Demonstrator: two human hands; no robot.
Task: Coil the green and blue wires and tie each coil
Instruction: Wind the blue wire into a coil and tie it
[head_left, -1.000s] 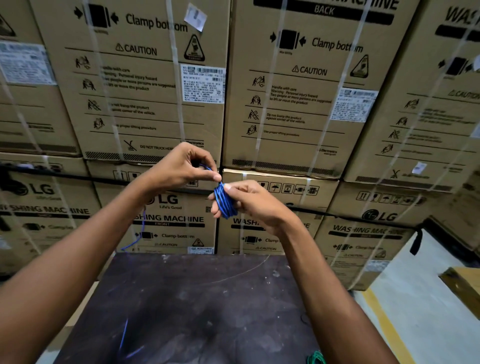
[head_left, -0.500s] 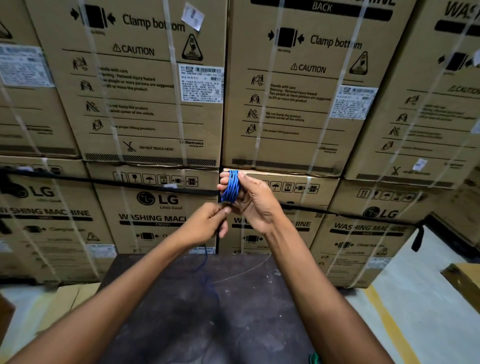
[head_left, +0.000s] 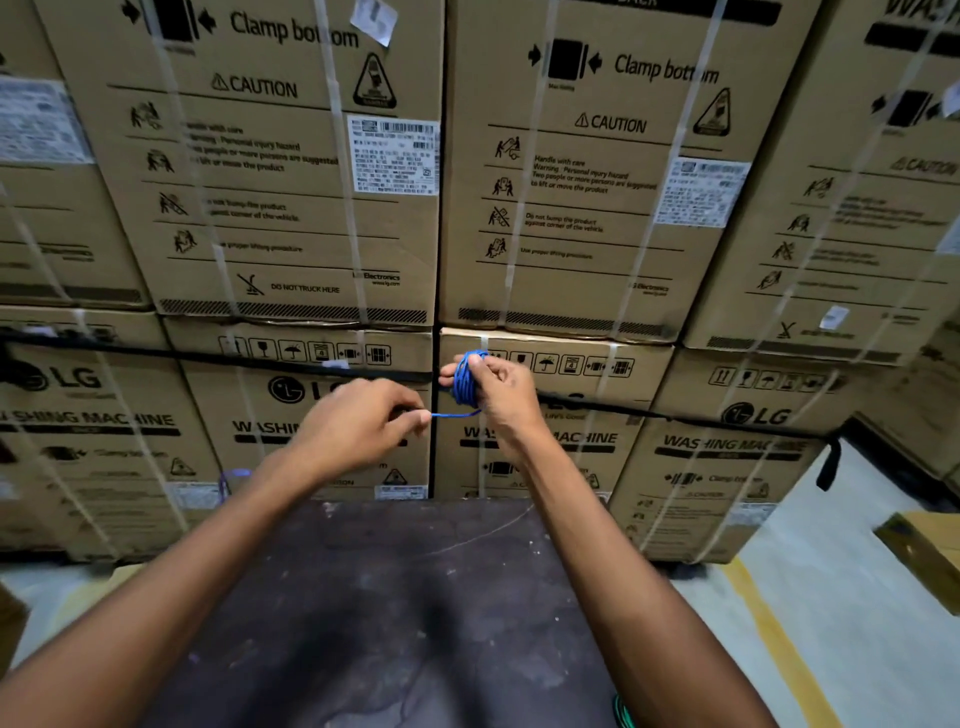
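Blue wire (head_left: 464, 382), thin and plastic-coated, wound into a small tight coil held up above the far edge of the table (head_left: 395, 613). Right hand (head_left: 498, 392) grips the coil, fingers curled round it, thumb across the front. One free strand runs out flat from the coil's lower end toward 9 o'clock, where the left hand (head_left: 358, 423) pinches its end between thumb and fingertips. Strand looks taut and straight. A blurred bluish loop (head_left: 228, 480) shows below the left forearm at about 8 o'clock; cannot tell what it joins.

Green wire (head_left: 623, 714): only a sliver visible at 5 o'clock, at the table's near right edge beside the right forearm.

Table top dark, matte, scuffed, with pale specks and a thin light scratch toward the far right corner.

Behind, at 12 o'clock, a wall of stacked brown corrugated cardboard boxes (head_left: 291, 171), bound with translucent plastic straps; a black strap crosses the lower row. What they hold is not visible. Print reads "Clamp bottom", "CAUTION", "Handle with care", "DO NOT TRUCK HERE", "LG", "WASHING MACHINE". White barcode labels (head_left: 395, 155) stuck on the upper boxes, text too small to read.

Floor (head_left: 852, 597) at 3 to 4 o'clock pale grey concrete with a yellow painted line.
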